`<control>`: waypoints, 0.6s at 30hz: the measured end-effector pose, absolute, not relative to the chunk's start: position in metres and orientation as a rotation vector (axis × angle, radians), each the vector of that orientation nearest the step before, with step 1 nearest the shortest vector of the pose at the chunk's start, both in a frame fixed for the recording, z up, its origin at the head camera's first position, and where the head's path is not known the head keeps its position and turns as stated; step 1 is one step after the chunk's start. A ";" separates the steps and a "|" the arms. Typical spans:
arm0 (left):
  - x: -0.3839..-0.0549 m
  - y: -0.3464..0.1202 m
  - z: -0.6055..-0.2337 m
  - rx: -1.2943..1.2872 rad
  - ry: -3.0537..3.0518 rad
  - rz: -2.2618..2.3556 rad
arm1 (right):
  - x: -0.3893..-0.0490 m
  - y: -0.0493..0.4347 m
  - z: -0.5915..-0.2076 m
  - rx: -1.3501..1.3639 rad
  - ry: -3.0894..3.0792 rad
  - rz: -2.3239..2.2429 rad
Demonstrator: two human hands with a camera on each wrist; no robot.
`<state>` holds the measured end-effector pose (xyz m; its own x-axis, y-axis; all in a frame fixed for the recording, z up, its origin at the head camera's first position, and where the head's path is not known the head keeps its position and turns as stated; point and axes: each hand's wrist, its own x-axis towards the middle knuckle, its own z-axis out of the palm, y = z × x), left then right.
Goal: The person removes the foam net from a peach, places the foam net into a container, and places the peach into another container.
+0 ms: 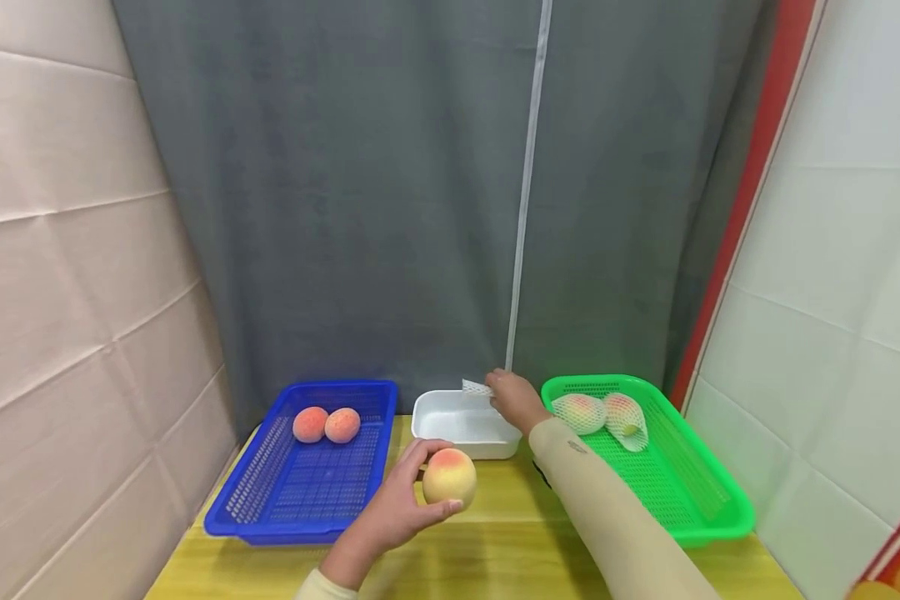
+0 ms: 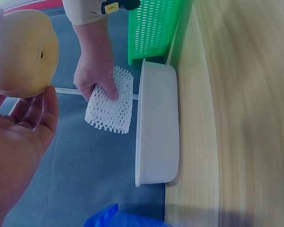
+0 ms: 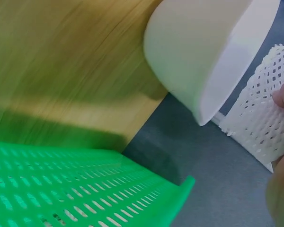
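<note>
left grip (image 1: 399,502) clamped on peach (image 1: 450,481) | right grip (image 1: 516,400) pinching foam net (image 2: 110,112) above white tray (image 1: 453,421)

From above, the blue basket (image 1: 315,492) is reachable; the right hand (image 1: 516,402) blocks the white tray (image 1: 450,423) at its right.

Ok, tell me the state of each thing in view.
Held peach: bare, gripped in the left hand
Foam net: flattened, no fruit inside, pinched by the right hand
White tub: upright, open-topped
Blue basket: upright, open-topped
Blue-basket peaches: bare, side by side
Green basket: upright, open-topped
Green-basket peaches: netted, side by side
Gray curtain: hanging
</note>
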<state>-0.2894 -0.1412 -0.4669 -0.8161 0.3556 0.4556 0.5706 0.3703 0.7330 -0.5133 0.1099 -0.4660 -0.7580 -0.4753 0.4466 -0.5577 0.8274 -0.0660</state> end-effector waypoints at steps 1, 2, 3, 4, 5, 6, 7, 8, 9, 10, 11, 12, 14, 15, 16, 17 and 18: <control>-0.289 -0.141 -0.467 -0.831 -2.408 -1.423 | -0.515 0.111 -0.468 0.758 -2.601 0.274; -0.289 -0.141 -0.468 -0.831 -2.407 -1.422 | -0.516 0.111 -0.470 0.747 -2.609 0.270; -0.289 -0.141 -0.468 -0.831 -2.408 -1.419 | -0.517 0.112 -0.471 0.732 -2.623 0.266; -0.290 -0.141 -0.468 -0.832 -2.406 -1.417 | -0.519 0.112 -0.473 0.721 -2.633 0.262; -0.290 -0.141 -0.468 -0.833 -2.406 -1.413 | -0.519 0.112 -0.474 0.717 -2.639 0.256; -0.290 -0.141 -0.468 -0.831 -2.406 -1.411 | -0.520 0.112 -0.476 0.717 -2.638 0.250; -0.290 -0.141 -0.467 -0.831 -2.405 -1.410 | -0.521 0.112 -0.477 0.719 -2.635 0.241; -0.290 -0.140 -0.467 -0.831 -2.405 -1.409 | -0.522 0.112 -0.478 0.724 -2.629 0.229; -0.290 -0.140 -0.467 -0.829 -2.407 -1.408 | -0.523 0.112 -0.479 0.728 -2.620 0.218; -0.291 -0.140 -0.467 -0.829 -2.406 -1.410 | -0.523 0.112 -0.480 0.731 -2.608 0.214; -0.291 -0.140 -0.466 -0.828 -2.407 -1.411 | -0.524 0.112 -0.481 0.732 -2.596 0.205; -0.291 -0.140 -0.466 -0.828 -2.408 -1.411 | -0.525 0.111 -0.482 0.731 -2.586 0.198; -0.291 -0.139 -0.466 -0.825 -2.412 -1.418 | -0.526 0.110 -0.485 0.726 -2.576 0.189; -0.292 -0.139 -0.467 -0.822 -2.415 -1.423 | -0.527 0.109 -0.486 0.725 -2.575 0.190; -0.292 -0.139 -0.467 -0.820 -2.418 -1.428 | -0.527 0.108 -0.488 0.726 -2.575 0.182; -0.292 -0.139 -0.467 -0.817 -2.422 -1.430 | -0.527 0.107 -0.489 0.729 -2.579 0.168; -0.292 -0.138 -0.468 -0.813 -2.428 -1.433 | -0.528 0.106 -0.491 0.737 -2.583 0.155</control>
